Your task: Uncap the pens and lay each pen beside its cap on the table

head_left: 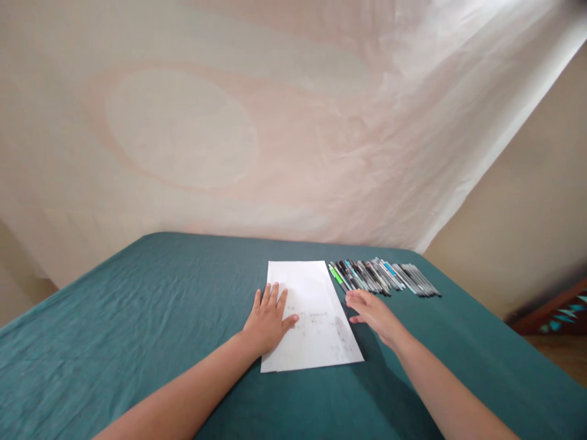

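Note:
A white sheet of paper (316,299) with faint writing lies on the teal cloth of the table (151,299). My left hand (268,318) rests flat on the sheet's left edge, fingers stretched out. My right hand (371,311) hovers just off the sheet's right edge, fingers extended and holding nothing. Its fingertips point toward a row of several pens (383,277) laid side by side a short way beyond, among them a green one (338,276).
A pale, creased cloth backdrop (257,134) hangs behind the table. A beige wall (532,201) shows at the right, with a wooden object and teal pattern (557,315) low at the right edge.

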A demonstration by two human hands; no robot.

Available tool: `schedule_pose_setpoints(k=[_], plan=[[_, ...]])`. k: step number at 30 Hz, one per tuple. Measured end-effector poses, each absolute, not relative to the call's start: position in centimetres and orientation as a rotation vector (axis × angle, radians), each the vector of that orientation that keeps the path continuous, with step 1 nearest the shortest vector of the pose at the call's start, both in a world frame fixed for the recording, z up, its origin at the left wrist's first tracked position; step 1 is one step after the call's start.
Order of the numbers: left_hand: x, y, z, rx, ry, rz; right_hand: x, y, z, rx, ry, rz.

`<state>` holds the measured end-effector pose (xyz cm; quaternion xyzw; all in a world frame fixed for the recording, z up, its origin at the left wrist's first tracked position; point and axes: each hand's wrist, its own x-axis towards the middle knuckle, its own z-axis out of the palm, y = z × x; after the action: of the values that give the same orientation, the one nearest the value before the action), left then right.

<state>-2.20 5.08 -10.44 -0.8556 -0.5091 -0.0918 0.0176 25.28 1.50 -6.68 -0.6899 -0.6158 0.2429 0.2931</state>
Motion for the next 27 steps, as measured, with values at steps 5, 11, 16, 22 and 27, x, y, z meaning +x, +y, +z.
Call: schedule_pose_setpoints(k=[5, 11, 16, 22, 27], plan=[[-2.3, 5.0, -10.4, -2.671, -1.593, -0.303, 25.3, 1.4, -6.2, -1.432, -1.148, 1.421], [-2.4, 5.8, -10.5, -2.661, -1.595, -0.395, 24.1, 2.6, -8.3, -1.456, -1.079, 1.297], [-3.0, 7.9, -11.1, -2.606, -1.708, -0.605, 25.7, 3.4, -8.4, -1.398, -0.98, 1.194], [-3.4, 9.2, -11.8, -2.635, -1.699, -0.621, 32.9, 4.4, -8.2, -1.377, -0.628, 0.996], [-3.1, 8.6, -11.3, -2.636, -1.655, -0.538, 37.1, 5.0, -8.9, -1.408, -0.421, 0.921]])
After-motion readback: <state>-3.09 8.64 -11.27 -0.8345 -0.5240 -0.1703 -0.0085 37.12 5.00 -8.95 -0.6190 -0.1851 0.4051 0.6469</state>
